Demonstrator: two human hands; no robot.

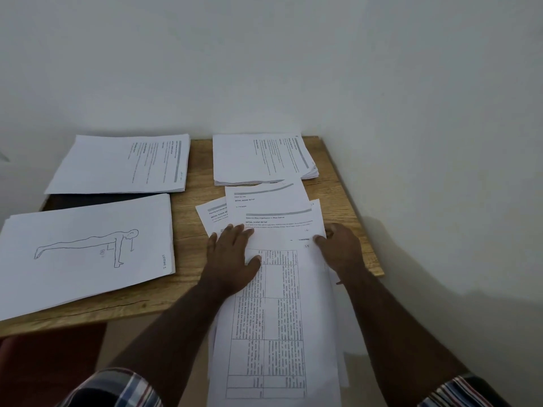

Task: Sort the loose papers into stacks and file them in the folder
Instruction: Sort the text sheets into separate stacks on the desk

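- Here, the loose papers point(273, 289) overhung the near edge of the wooden table point(188, 289), with bare wood between them and the drawing stack point(85, 254).
- They were white printed sheets, the top one a table of text, fanned at the far end.
- The left hand point(232, 257) pressed flat on them, fingers straight; the right hand point(340, 248) pinched their right edge.
- 2 more stacks point(264, 158) lay by the wall.

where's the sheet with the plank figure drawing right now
In the head view, the figure-drawing sheet tops the near-left stack on the wooden table, left of the left hand.
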